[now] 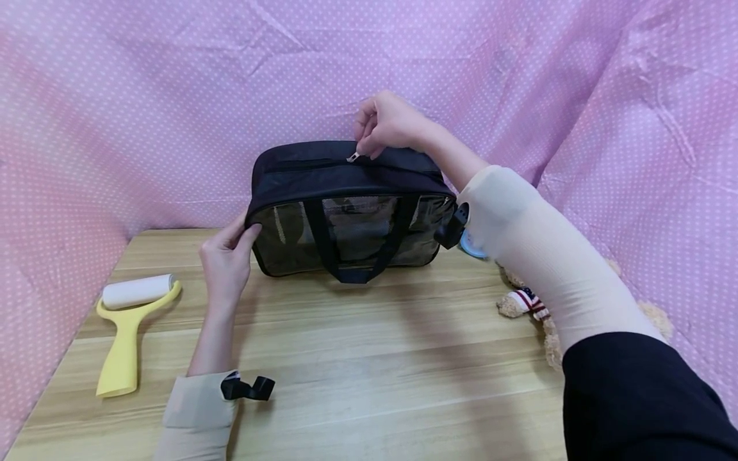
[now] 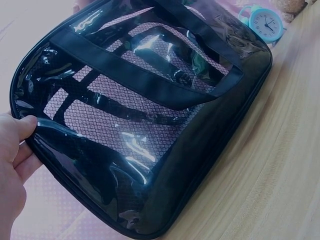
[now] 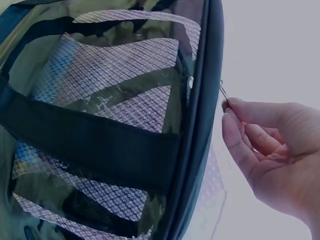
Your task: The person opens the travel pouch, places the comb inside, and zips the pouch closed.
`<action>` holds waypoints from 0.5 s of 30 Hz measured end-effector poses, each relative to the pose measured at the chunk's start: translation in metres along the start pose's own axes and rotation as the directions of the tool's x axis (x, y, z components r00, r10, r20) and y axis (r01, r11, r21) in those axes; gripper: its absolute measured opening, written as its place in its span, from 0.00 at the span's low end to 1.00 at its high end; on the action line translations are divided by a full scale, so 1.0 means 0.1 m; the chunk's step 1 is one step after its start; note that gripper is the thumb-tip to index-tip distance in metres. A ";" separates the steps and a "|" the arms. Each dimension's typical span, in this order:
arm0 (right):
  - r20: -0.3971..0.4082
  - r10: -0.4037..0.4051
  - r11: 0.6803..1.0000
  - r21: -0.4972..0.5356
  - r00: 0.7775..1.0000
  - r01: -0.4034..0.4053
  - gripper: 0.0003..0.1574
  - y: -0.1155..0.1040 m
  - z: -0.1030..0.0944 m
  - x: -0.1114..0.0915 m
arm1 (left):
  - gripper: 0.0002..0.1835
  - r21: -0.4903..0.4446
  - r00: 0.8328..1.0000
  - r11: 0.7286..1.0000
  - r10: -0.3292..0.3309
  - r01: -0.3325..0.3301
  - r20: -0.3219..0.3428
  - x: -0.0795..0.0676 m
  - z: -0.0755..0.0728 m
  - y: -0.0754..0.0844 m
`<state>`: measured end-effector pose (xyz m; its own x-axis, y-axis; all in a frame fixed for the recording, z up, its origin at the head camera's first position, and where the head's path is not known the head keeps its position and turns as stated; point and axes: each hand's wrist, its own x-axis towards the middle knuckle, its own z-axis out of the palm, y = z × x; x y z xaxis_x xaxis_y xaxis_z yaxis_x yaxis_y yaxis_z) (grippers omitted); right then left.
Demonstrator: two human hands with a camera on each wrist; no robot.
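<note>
A black bag (image 1: 277, 246) with a see-through front panel stands upright toward the back of the table, its strap handle (image 1: 353, 275) hanging down in front. My left hand (image 1: 227, 259) pinches the bag's left edge, thumb on the front side; the left wrist view shows the thumb (image 2: 26, 127) on the black piping. Above the bag's top, my right hand (image 1: 392, 121) pinches the metal zipper pull (image 1: 353, 156) between thumb and fingertips. In the right wrist view the pull (image 3: 224, 92) stands out from the bag's top. Mesh shows through the clear panel.
On the left of the wooden table (image 1: 346, 358) lies a yellow-handled lint roller (image 1: 123, 346). A light blue alarm clock (image 2: 266, 25) stands past the bag's right end. A teddy bear (image 1: 552, 346) in striped clothing lies partly behind my right arm. Pink dotted cloth (image 1: 173, 96) hangs behind.
</note>
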<state>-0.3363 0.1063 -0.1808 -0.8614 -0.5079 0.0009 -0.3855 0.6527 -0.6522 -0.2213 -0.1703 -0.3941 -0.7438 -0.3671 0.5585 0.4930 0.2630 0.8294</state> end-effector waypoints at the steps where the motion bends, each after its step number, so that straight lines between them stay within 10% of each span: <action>1: 0.009 0.003 1.000 0.000 1.000 -0.002 0.07 0.01 -0.02 0.00 | 0.15 0.001 1.000 1.000 -0.002 0.002 -0.001 0.00 0.00 0.00; 15: 0.079 0.040 0.999 -0.022 0.996 -0.039 0.09 0.12 -0.24 -0.05 | 0.15 0.007 1.000 1.000 0.006 -0.006 -0.002 0.00 0.01 -0.01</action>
<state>-0.3448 0.1296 -0.1703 -0.8474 -0.5240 -0.0855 -0.3589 0.6840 -0.6351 -0.2222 -0.1700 -0.3945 -0.7399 -0.3676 0.5633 0.4942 0.2711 0.8260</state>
